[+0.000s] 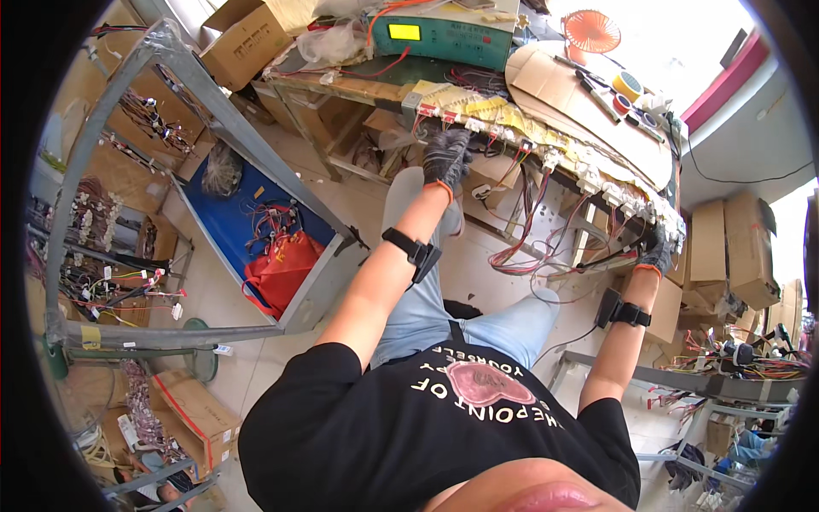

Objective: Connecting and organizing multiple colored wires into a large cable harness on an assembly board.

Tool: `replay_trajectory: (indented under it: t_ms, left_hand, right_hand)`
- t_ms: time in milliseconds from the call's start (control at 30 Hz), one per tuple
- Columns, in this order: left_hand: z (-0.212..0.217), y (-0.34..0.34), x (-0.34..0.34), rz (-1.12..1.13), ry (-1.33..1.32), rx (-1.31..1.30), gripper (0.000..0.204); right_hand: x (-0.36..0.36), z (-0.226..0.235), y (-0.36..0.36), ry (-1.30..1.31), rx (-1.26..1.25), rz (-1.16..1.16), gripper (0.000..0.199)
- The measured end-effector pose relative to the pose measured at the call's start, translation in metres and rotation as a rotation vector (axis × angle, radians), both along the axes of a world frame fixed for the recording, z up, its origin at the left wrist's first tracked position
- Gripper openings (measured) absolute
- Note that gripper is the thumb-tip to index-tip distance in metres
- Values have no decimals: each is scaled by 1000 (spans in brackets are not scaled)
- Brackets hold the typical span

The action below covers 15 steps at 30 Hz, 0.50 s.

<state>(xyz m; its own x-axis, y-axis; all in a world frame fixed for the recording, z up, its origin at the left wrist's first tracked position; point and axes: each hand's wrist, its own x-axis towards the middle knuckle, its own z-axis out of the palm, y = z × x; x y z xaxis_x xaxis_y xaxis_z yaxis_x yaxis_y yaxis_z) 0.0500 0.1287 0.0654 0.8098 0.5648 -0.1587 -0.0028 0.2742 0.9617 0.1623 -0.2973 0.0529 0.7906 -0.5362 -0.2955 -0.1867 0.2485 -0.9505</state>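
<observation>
In a dark glove with an orange cuff, my left hand [448, 158] is at the bench's front edge, just below the left part of a row of white connectors [550, 160]. Its fingers are curled together, and whatever they may hold is hidden. My right hand [655, 252], gloved alike, is at the right end of that row, fingers bent against the connectors and a dark cable [610, 256]. What lies inside its grip is too small to make out. Bundles of coloured wires [533, 218] hang from the row between my hands.
A teal test box [444, 38] with a lit yellow screen stands at the bench's back. Cardboard [589, 102] bears pens and tape rolls, near an orange fan [592, 32]. A metal rack [85, 162] with a blue shelf and red bag [286, 273] stands left; wire-laden racks [725, 384] stand right.
</observation>
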Motion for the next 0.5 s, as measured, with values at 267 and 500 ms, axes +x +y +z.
replay_trajectory:
  t_ms: [267,500]
  left_hand:
    - [-81,30,21,408,-144,-221,27]
    - [-55,36,14,15,-96,-603,19]
  right_hand:
    - [43,-45,-68,-85,-43,73,41]
    - [10,-7,-12,39,58,-33,38]
